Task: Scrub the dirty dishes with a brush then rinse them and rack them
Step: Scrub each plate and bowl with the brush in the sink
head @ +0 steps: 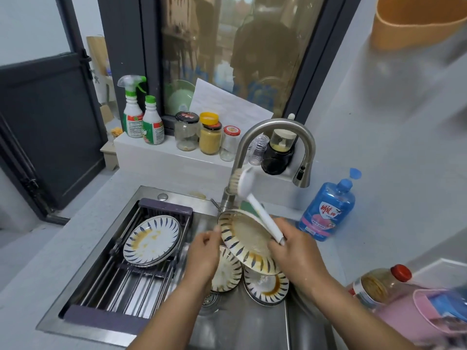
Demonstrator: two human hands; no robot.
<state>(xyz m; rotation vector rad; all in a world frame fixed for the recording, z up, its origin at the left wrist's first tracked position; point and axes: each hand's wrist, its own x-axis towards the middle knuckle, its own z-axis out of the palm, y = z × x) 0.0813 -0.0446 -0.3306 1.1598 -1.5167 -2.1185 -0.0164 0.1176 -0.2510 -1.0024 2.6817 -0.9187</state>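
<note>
we read 雕牌 in red on blue detergent bottle, blue characters on window glass illegible, spray bottle label too small

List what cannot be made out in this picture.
Head view: lower plate, partly hidden by the left hand.
Head view: held plate, right rim hidden by the right hand and brush.
Head view: pink container, blurred and cut off by the right edge.
Head view: spray bottle label, too small to read.

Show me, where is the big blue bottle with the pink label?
In the head view, the blue plastic bottle stands on the counter right of the steel sink, beside the curved metal faucet.
</note>
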